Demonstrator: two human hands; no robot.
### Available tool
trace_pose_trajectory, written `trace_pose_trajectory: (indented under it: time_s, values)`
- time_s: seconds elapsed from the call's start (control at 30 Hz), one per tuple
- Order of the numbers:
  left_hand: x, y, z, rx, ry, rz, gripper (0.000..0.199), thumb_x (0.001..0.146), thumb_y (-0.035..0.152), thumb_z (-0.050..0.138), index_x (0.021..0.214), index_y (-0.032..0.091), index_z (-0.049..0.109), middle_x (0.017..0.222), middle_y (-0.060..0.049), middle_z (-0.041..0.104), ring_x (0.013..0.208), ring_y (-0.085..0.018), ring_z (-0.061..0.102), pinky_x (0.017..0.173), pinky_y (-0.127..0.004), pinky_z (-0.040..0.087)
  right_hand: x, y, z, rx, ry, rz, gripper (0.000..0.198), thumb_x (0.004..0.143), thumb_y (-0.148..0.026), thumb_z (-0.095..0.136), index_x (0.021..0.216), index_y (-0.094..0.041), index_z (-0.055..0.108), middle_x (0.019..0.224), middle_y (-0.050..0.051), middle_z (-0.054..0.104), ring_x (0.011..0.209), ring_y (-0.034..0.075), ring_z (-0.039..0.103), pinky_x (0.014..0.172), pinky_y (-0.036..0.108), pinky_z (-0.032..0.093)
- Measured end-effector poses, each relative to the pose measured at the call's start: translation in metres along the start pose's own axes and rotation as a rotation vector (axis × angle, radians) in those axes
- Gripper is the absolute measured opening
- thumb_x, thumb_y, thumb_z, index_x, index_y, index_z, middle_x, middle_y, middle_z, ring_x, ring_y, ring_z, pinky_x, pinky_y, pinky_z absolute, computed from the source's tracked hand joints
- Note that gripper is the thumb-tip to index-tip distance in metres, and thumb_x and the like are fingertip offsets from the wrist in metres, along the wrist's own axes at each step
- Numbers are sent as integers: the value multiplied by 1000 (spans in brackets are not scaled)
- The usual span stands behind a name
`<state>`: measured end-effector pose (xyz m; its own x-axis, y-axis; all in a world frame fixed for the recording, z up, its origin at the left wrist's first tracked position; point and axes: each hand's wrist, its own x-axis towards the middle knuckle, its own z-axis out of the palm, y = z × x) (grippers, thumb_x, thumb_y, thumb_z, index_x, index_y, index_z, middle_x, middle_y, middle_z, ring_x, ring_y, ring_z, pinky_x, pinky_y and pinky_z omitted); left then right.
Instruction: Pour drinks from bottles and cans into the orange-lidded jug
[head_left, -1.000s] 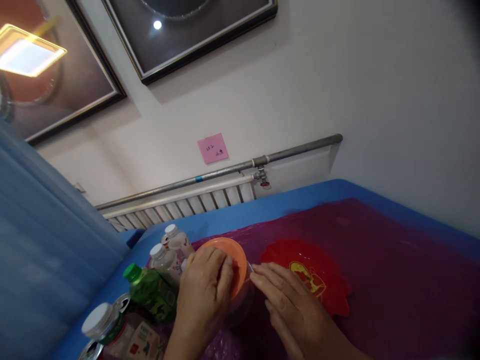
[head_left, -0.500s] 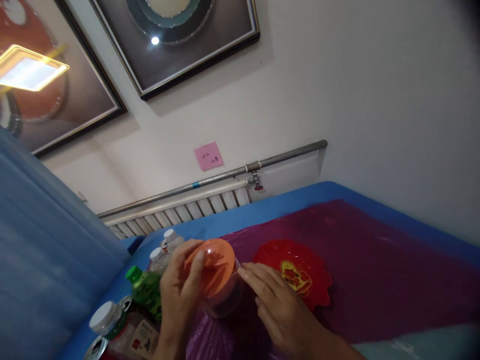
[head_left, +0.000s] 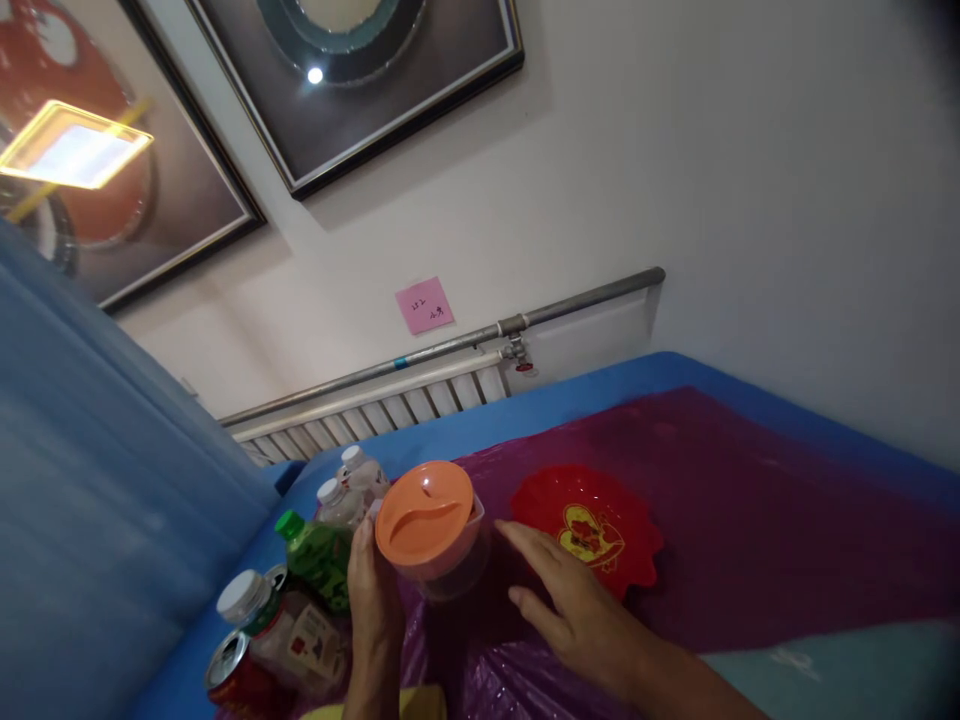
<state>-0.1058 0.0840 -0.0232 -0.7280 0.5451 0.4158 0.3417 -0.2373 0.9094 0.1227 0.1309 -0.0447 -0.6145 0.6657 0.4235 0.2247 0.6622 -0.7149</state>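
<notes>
A clear plastic jug (head_left: 450, 585) with an orange lid (head_left: 426, 515) stands upright in the middle of the view. The lid sits across its top, and the spout points right. At the jug's left side my left hand (head_left: 375, 590) is closed around what looks like the handle, its fingers partly hidden. My right hand (head_left: 570, 605) is open, fingers stretched out, a little to the right of the jug and apart from it. Just beyond that hand is a red scalloped plate (head_left: 637, 545) with a yellow heart print.
Along the left stand a white-capped bottle (head_left: 300, 630), a red can (head_left: 244, 670), a green bottle (head_left: 319, 560) and more clear bottles (head_left: 341, 508). Purple plastic sheeting (head_left: 750, 530) covers the blue table (head_left: 660, 370). A blue curtain (head_left: 97, 480) hangs left; a radiator (head_left: 390, 410) is behind.
My left thumb has come off the orange lid, and that hand has moved down to the jug's left side. My right hand has moved away from the jug's rim and opened.
</notes>
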Motion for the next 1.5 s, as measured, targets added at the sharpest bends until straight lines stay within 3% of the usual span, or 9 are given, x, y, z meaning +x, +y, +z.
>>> trace_pose_trajectory:
  time_s: [0.27, 0.6, 0.7, 0.83, 0.93, 1.03, 1.23, 1.33, 1.5]
  values:
    - [-11, -18, 1, -114, 9, -92, 46, 84, 42, 56, 126, 22, 52, 124, -9, 63, 110, -22, 61, 88, -32, 50, -1, 5, 11, 75, -70, -19, 68, 84, -20, 52, 149, -13, 32, 147, 18, 44, 136, 28, 42, 111, 52, 39]
    - [-16, -30, -1, -186, 19, -125, 49, 82, 45, 61, 126, 24, 51, 128, -7, 59, 119, -23, 55, 102, -36, 42, 8, 3, 7, 82, -12, -9, 66, 78, -15, 53, 143, -14, 40, 144, 17, 50, 132, 27, 48, 109, 50, 41]
    - [-15, -23, -4, -202, 58, -98, 50, 81, 44, 61, 126, 24, 54, 132, -8, 57, 123, -25, 52, 103, -37, 40, 8, 4, -6, 94, 107, 33, 53, 84, -21, 51, 136, -15, 49, 133, 16, 59, 120, 26, 58, 100, 47, 49]
    - [-14, 4, -13, -210, 181, -28, 43, 83, 42, 59, 122, 24, 58, 126, -6, 59, 119, -22, 53, 102, -36, 40, 8, 5, -39, 183, 421, 196, 38, 89, -42, 47, 118, -19, 60, 112, 11, 69, 101, 24, 66, 90, 41, 52]
    - [-10, 30, -22, -222, 232, 25, 32, 84, 41, 58, 108, 21, 65, 108, -3, 63, 102, -18, 58, 95, -31, 43, 8, -5, -64, 266, 613, 249, 43, 88, -55, 45, 108, -21, 63, 110, 10, 69, 100, 25, 65, 91, 42, 50]
    - [-5, 58, -30, -265, 185, 49, 29, 83, 45, 56, 88, 19, 68, 82, 0, 62, 76, -13, 55, 77, -25, 45, 9, -23, -79, 319, 697, 170, 45, 89, -59, 43, 104, -22, 65, 105, 8, 70, 98, 24, 65, 89, 40, 49]
    - [-4, 105, -40, -417, 17, -77, 58, 78, 68, 46, 47, 19, 48, 43, 4, 35, 40, -8, 31, 41, -21, 29, 12, -53, -99, 441, 810, 15, 54, 88, -66, 38, 81, -20, 66, 84, 7, 68, 80, 22, 62, 85, 42, 46]
    - [-8, 107, -41, -451, -72, -224, 65, 71, 79, 45, 44, 19, 40, 40, 6, 24, 35, -5, 21, 36, -20, 16, 15, -56, -103, 452, 870, 75, 64, 76, -78, 40, 65, -21, 64, 71, 7, 64, 69, 22, 58, 78, 42, 45]
    - [-11, 84, -44, -377, -139, -358, 67, 68, 85, 41, 47, 21, 35, 41, 8, 21, 35, -5, 15, 35, -19, 11, 15, -44, -93, 503, 826, 294, 71, 53, -93, 47, 48, -23, 60, 58, 8, 60, 62, 23, 56, 71, 43, 46]
